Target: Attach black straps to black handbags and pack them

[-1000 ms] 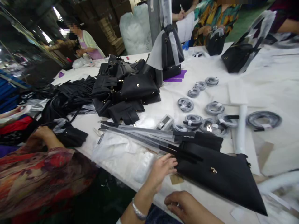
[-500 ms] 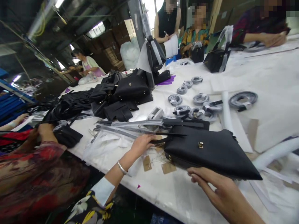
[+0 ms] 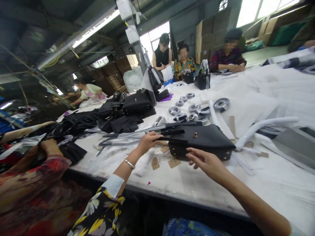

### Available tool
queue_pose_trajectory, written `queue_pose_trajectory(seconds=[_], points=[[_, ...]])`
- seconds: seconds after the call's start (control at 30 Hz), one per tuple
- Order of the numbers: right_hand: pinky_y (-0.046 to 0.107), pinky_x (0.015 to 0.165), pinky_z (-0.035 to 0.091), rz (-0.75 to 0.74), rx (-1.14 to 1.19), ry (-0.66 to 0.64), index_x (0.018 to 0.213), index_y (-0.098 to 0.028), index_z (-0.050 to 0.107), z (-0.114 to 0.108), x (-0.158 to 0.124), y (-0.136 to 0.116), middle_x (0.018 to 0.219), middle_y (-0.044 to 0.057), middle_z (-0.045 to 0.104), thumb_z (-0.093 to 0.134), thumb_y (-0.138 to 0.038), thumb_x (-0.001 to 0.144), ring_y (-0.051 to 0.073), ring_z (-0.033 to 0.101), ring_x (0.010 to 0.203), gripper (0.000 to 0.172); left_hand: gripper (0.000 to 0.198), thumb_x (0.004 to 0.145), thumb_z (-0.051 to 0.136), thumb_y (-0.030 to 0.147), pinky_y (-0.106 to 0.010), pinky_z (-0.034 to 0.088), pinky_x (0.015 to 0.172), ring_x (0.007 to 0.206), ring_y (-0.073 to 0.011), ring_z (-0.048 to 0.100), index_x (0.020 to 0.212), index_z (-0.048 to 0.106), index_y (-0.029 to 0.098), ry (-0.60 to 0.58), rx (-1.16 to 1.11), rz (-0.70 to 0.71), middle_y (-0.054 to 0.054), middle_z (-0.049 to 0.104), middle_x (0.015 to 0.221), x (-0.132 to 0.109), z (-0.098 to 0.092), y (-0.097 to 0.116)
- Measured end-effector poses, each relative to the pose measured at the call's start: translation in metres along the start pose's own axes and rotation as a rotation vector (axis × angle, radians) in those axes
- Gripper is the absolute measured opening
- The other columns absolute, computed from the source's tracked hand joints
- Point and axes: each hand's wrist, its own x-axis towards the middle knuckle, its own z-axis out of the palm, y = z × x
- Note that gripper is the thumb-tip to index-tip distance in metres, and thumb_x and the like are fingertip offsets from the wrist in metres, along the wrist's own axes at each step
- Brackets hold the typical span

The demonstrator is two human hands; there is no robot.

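A black handbag (image 3: pixel 209 139) with a gold clasp lies on its back on the white-covered table, its small metal feet towards me. My left hand (image 3: pixel 149 143) is pinched on a black strap (image 3: pixel 173 140), which reaches over the left end of the bag. In front of the bag's near side, my right hand (image 3: pixel 205 161) is open, its fingers stretched out and slightly bent. Whether its fingertips touch the bag I cannot tell. Long wrapped strips (image 3: pixel 128 135) lie beyond my left hand, and brown paper tags (image 3: pixel 174 163) lie between my hands.
Coiled wrapped straps (image 3: pixel 194 108) lie behind the bag. A heap of black bags (image 3: pixel 137 102) fills the left side beside a grey post (image 3: pixel 145 49). A white padded roll (image 3: pixel 265 126) lies to the right. A co-worker's patterned sleeve (image 3: pixel 36 177) is close on my left; several people stand or sit across the table.
My view has tilted, showing more of the room and both forearms. The strap in my left hand stands out more over the bag. My right hand's fingers have spread a little.
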Motion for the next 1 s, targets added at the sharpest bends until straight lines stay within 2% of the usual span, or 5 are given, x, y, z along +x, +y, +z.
queue_pose_trajectory(seconds=[0.17, 0.37, 0.73, 0.9, 1.0], points=[[0.027, 0.068, 0.062, 0.15, 0.522, 0.059, 0.101, -0.009, 0.074, 0.029, -0.009, -0.008, 0.09, 0.013, 0.075, 0.079, -0.045, 0.076, 0.018, 0.072, 0.076, 0.043, 0.028, 0.068, 0.083, 0.025, -0.031, 0.048, 0.086, 0.085, -0.0241, 0.065, 0.095, 0.08, 0.027, -0.17, -0.029, 0.135, -0.008, 0.072, 0.087, -0.029, 0.018, 0.057], [0.021, 0.069, 0.059, 0.181, 0.808, 0.189, 0.075, -0.009, 0.074, 0.021, -0.052, 0.004, 0.08, 0.011, 0.075, 0.084, -0.044, 0.069, 0.014, 0.07, 0.07, 0.037, 0.028, 0.077, 0.076, 0.027, -0.029, 0.05, 0.078, 0.08, -0.022, 0.067, 0.105, 0.077, 0.023, -0.372, 0.049, 0.192, -0.009, 0.075, 0.088, -0.061, 0.043, 0.086], [0.021, 0.065, 0.057, 0.278, 0.821, 0.291, 0.075, -0.008, 0.076, 0.0, -0.096, 0.029, 0.076, 0.012, 0.075, 0.083, -0.04, 0.072, 0.014, 0.07, 0.068, 0.034, 0.032, 0.086, 0.063, 0.045, -0.031, 0.053, 0.082, 0.091, -0.0239, 0.069, 0.106, 0.076, 0.023, -0.424, -0.115, -0.002, -0.01, 0.076, 0.096, -0.086, 0.062, 0.084], [0.019, 0.063, 0.056, 0.306, 0.784, 0.275, 0.075, -0.009, 0.076, -0.011, -0.092, 0.045, 0.075, 0.01, 0.074, 0.081, -0.044, 0.073, 0.013, 0.068, 0.066, 0.036, 0.044, 0.093, 0.049, 0.052, -0.025, 0.049, 0.078, 0.08, -0.0192, 0.066, 0.081, 0.075, 0.018, -0.799, -0.082, -0.261, -0.007, 0.074, 0.083, -0.094, 0.056, 0.057], [0.021, 0.065, 0.056, 0.318, 0.718, 0.275, 0.075, -0.01, 0.076, -0.016, -0.089, 0.053, 0.072, 0.009, 0.074, 0.079, -0.047, 0.075, 0.013, 0.067, 0.066, 0.037, 0.039, 0.091, 0.054, 0.049, -0.021, 0.043, 0.064, 0.065, -0.0139, 0.057, 0.077, 0.069, 0.016, -0.825, -0.08, -0.362, -0.002, 0.067, 0.07, -0.093, 0.062, 0.049]])
